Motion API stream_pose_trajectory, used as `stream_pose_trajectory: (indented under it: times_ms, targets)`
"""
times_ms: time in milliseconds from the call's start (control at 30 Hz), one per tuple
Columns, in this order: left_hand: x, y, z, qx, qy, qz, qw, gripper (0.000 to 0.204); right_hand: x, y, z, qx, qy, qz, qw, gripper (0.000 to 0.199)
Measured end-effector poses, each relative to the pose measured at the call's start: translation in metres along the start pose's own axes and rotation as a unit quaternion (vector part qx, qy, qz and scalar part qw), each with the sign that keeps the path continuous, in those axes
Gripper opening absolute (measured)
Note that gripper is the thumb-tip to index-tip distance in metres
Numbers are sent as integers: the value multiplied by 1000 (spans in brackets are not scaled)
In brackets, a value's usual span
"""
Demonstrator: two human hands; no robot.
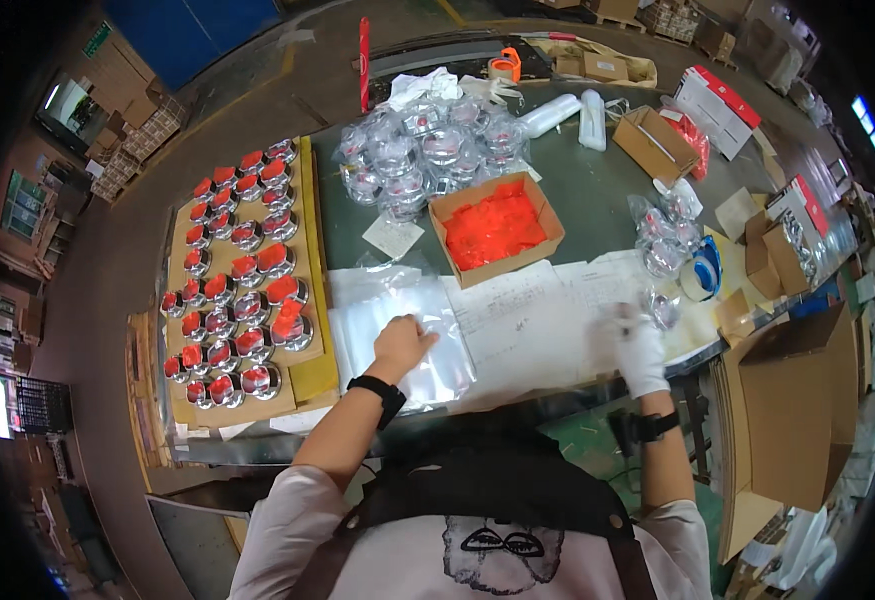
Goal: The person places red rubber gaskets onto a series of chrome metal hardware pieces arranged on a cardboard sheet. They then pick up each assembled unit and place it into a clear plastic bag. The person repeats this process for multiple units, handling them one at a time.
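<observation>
The bare left hand [402, 345] presses curled fingers onto the clear plastic bags [397, 320] lying beneath it; at its three o'clock, the gloved right hand [640, 350] pinches a bagged part [663, 310].

clear plastic bags [397, 330], flat stack on worktop [597, 190]
glossy, see-through, lying just right of the cardboard tray edge; top bag slightly creased near its middle.

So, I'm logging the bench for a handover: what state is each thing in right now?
Left hand: bare, flat on the clear bags.
Right hand: white-gloved, resting on the paper sheets.
Box of orange pieces: open, nearly full.
Small box: open.
Metal parts with red caps: unbagged, in rows on cardboard.
Bagged parts: piled.
</observation>
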State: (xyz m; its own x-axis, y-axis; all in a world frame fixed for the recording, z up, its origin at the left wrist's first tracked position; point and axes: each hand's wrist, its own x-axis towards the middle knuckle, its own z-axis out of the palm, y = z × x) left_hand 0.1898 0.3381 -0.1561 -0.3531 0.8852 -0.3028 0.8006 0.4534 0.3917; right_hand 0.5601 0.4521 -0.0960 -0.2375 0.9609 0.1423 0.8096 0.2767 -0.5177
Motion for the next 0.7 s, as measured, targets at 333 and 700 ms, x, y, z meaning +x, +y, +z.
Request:
stream_pose_trajectory:
  times_ms: [333,700]
  targets:
    - [-79,-18,-30,-229,99,141,958,17,24,-185,119,337,-405,103,844,34]
    - [-118,-29,-88,-624,65,-77,775,34,-37,-280,135,334,-343,-109,871,23]
